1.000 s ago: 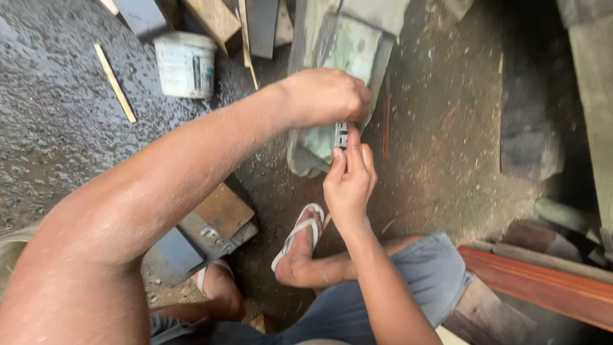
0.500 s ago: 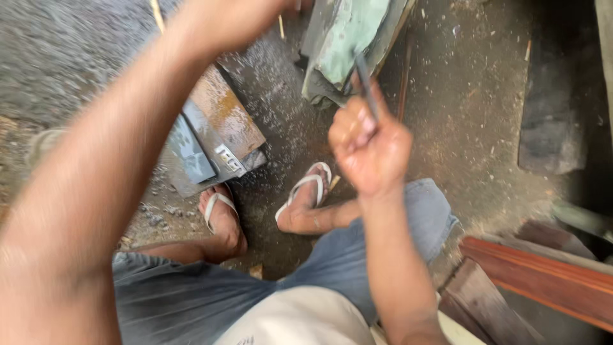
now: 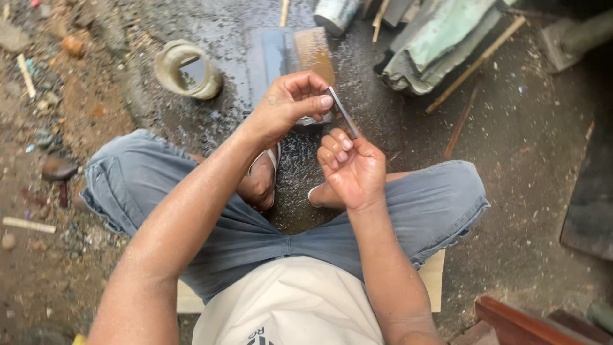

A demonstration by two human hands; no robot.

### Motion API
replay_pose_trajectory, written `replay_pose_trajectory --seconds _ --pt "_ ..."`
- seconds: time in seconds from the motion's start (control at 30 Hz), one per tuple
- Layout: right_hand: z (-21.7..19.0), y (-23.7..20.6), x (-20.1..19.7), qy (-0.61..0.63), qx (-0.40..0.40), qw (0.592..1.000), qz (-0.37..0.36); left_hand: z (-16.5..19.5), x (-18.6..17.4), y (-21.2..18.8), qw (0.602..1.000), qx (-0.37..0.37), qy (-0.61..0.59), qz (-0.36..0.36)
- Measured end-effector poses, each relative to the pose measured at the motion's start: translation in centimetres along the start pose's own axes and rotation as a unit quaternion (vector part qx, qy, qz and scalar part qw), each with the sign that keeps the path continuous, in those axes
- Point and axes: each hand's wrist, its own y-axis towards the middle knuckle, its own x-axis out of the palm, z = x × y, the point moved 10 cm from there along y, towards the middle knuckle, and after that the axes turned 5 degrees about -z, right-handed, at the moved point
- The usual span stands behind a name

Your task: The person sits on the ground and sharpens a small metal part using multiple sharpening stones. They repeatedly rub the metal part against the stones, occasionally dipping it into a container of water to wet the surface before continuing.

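- Ground point(image 3: 530, 160): dark, gritty, wet-looking dirt, strewn with pale chips and shavings; reddish soil and small stones along the left edge.
- Person seated low, knees spread, blue-grey trousers point(image 3: 255, 236), pale shirt at bottom centre. Feet in sandals point(image 3: 265, 182) meet between the knees.
- Folded greenish-grey tarp or sacking point(image 3: 440, 45), upper right, with thin wooden sticks point(image 3: 476, 64) lying across and beside it.
- Flat sharpening block point(image 3: 287, 54) on the ground ahead of the feet, dark grey with a brown end, surface wet. Partly hidden behind the left hand.
- Reddish timber pieces point(image 3: 511, 322), lower right corner; dark slab at right edge.
- Cut-off plastic container point(image 3: 187, 69), cloudy, lying on its side left of the block, mouth toward camera.
- White can point(image 3: 336, 13), top centre, cropped by the frame edge.
- Left hand point(image 3: 290, 102): raised over the feet, fingers curled, thumb and forefinger pinching the upper end of the blade.
- Right hand point(image 3: 351, 166): just below and right of the left, palm toward the camera, fingers bent, fingertips closed on the lower end of the blade.
- Small metal blade point(image 3: 343, 113): narrow, flat, grey strip, held in the air between both hands, tilted diagonally, above the gap between the feet, clear of the block.
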Motion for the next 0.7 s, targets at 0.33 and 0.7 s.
replay_pose_trajectory --seconds 0.33,0.7 --pt "0.7 2.5 2.4 -0.242 -0.096 0.965 -0.038 5.1 -4.8 -2.4 0.979 -0.049 0.196 -0.039" --pt "-2.0 15.4 -1.3 -0.471 -0.048 0.876 0.093 -1.8 -39.5 -6.3 0.857 -0.260 0.314 0.316"
